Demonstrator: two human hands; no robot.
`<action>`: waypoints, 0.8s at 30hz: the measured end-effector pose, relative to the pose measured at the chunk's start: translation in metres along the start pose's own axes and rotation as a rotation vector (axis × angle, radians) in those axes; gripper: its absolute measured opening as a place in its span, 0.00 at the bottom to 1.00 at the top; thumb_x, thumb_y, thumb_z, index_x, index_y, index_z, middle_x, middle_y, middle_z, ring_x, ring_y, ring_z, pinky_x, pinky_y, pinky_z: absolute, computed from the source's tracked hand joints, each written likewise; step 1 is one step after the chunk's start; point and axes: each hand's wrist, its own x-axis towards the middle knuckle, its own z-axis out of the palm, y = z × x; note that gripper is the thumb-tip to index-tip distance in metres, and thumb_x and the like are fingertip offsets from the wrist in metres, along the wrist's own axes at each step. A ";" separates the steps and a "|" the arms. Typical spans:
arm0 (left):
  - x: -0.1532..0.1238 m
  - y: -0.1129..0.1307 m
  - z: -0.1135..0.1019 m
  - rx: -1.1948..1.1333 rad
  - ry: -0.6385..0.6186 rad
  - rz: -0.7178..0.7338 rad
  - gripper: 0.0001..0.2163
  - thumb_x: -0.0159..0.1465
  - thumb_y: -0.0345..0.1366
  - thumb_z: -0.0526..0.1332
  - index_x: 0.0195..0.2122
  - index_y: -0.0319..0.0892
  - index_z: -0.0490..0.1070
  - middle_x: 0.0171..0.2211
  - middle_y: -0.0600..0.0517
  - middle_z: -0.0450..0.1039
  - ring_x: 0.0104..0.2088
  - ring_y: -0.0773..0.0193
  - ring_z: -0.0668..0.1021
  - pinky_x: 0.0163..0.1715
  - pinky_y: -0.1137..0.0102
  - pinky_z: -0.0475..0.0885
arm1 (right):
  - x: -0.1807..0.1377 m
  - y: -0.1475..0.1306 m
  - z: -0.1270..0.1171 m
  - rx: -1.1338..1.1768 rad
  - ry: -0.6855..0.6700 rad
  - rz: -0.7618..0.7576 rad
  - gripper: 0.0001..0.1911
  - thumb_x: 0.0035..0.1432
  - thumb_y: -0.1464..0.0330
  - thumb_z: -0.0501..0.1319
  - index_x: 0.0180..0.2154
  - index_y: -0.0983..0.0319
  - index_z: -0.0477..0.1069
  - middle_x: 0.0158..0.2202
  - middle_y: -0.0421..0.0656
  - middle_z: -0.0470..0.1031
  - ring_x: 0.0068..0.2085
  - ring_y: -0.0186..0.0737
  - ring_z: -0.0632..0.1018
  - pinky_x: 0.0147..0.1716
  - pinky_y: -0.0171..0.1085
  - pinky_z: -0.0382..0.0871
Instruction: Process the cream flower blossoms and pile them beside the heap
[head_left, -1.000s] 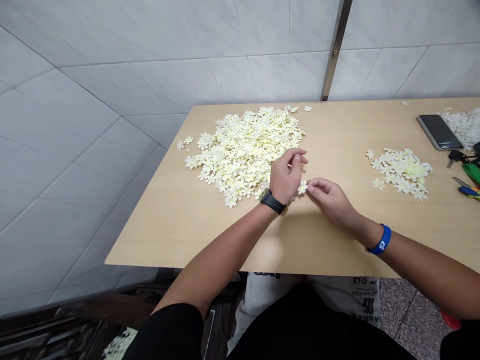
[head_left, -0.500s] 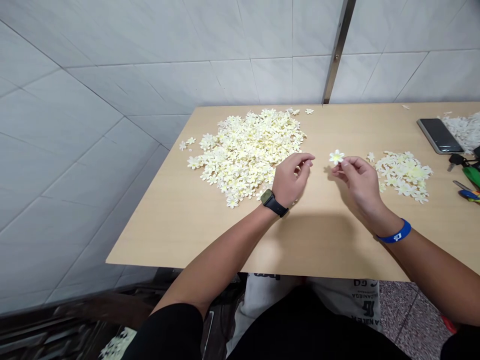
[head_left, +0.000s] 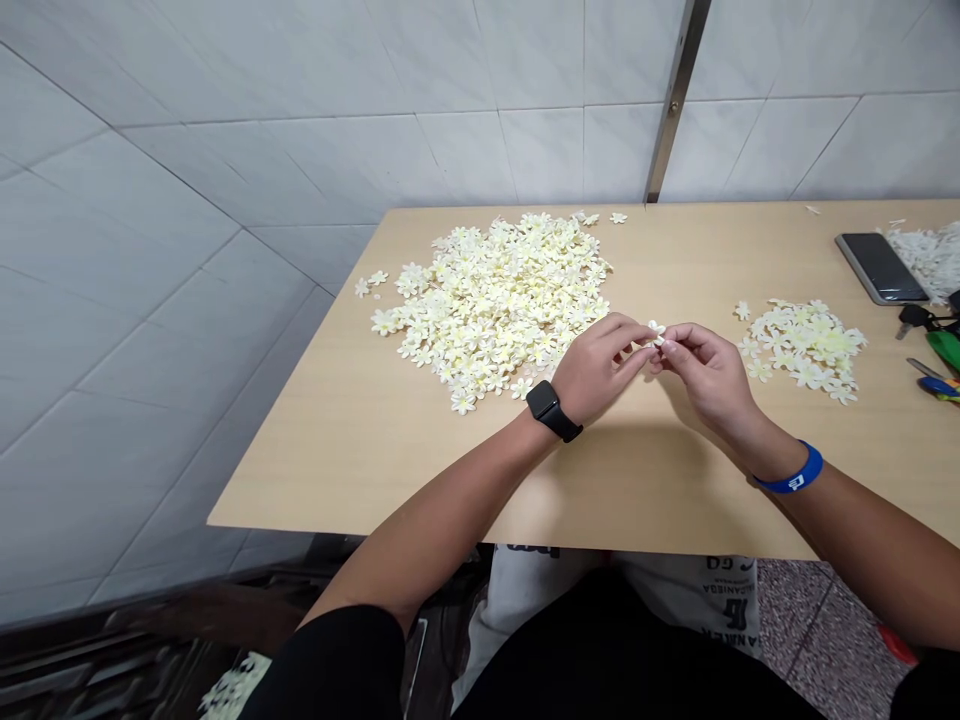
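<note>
My left hand and my right hand meet fingertip to fingertip above the wooden table. Between them they pinch a small white and yellow fabric flower. A black watch sits on my left wrist and a blue band on my right wrist. Just left of my left hand lies a big heap of the same flowers. To the right of my right hand is a smaller flower pile.
A dark phone lies at the far right, with a heap of white pieces beside it. Keys and green and blue tools sit at the right edge. A tiled wall stands behind and left of the table.
My right hand carried a flower away to the right, then came back left. My left hand reached over, and both hands now pinch the flower together.
</note>
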 end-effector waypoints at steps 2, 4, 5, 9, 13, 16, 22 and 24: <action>0.000 0.001 0.001 -0.011 0.009 -0.016 0.09 0.71 0.39 0.61 0.44 0.40 0.78 0.41 0.47 0.78 0.38 0.68 0.79 0.33 0.75 0.76 | 0.000 -0.001 0.000 -0.010 -0.003 -0.011 0.16 0.55 0.54 0.72 0.32 0.59 0.76 0.29 0.40 0.76 0.32 0.37 0.76 0.37 0.40 0.75; 0.000 0.001 0.001 -0.022 0.011 -0.025 0.09 0.71 0.39 0.62 0.43 0.40 0.78 0.40 0.47 0.78 0.38 0.68 0.78 0.33 0.74 0.75 | -0.001 -0.001 0.000 -0.010 -0.004 -0.020 0.16 0.55 0.54 0.72 0.32 0.59 0.76 0.29 0.40 0.75 0.32 0.37 0.76 0.36 0.40 0.75; 0.000 0.001 0.001 -0.027 0.013 -0.025 0.09 0.70 0.39 0.62 0.43 0.40 0.78 0.40 0.47 0.78 0.37 0.68 0.78 0.33 0.74 0.75 | -0.001 -0.001 0.000 -0.009 -0.005 -0.022 0.16 0.56 0.54 0.72 0.32 0.59 0.76 0.28 0.40 0.75 0.32 0.37 0.76 0.36 0.39 0.74; 0.000 0.001 0.001 -0.051 0.030 -0.028 0.08 0.70 0.38 0.63 0.42 0.40 0.79 0.39 0.47 0.79 0.37 0.67 0.79 0.35 0.73 0.75 | -0.001 -0.001 -0.001 -0.011 -0.006 -0.030 0.15 0.56 0.55 0.72 0.32 0.59 0.76 0.28 0.40 0.75 0.32 0.36 0.76 0.36 0.39 0.73; 0.000 0.002 0.001 -0.067 0.026 -0.051 0.07 0.69 0.38 0.64 0.42 0.41 0.79 0.39 0.47 0.79 0.38 0.67 0.79 0.36 0.72 0.76 | -0.001 -0.001 0.000 -0.018 -0.008 -0.024 0.16 0.56 0.54 0.72 0.32 0.59 0.76 0.29 0.40 0.75 0.32 0.37 0.76 0.36 0.40 0.74; 0.001 0.003 0.001 -0.082 0.029 -0.053 0.07 0.69 0.38 0.64 0.42 0.41 0.79 0.39 0.47 0.80 0.38 0.66 0.79 0.36 0.72 0.76 | -0.001 -0.002 0.000 -0.019 -0.010 -0.023 0.16 0.56 0.54 0.72 0.32 0.59 0.76 0.29 0.40 0.76 0.32 0.38 0.76 0.35 0.40 0.74; 0.000 0.003 0.001 -0.109 0.036 -0.082 0.08 0.69 0.39 0.65 0.41 0.42 0.80 0.38 0.47 0.80 0.38 0.66 0.79 0.36 0.72 0.76 | -0.002 -0.003 0.000 -0.053 -0.013 -0.029 0.16 0.56 0.53 0.71 0.32 0.59 0.76 0.29 0.41 0.75 0.32 0.39 0.76 0.36 0.41 0.74; 0.000 0.004 0.001 -0.124 0.046 -0.093 0.08 0.68 0.40 0.65 0.39 0.42 0.80 0.37 0.47 0.80 0.37 0.66 0.79 0.35 0.72 0.75 | -0.003 -0.005 0.001 -0.108 -0.008 -0.063 0.17 0.57 0.52 0.71 0.32 0.58 0.75 0.29 0.41 0.75 0.32 0.39 0.76 0.36 0.40 0.74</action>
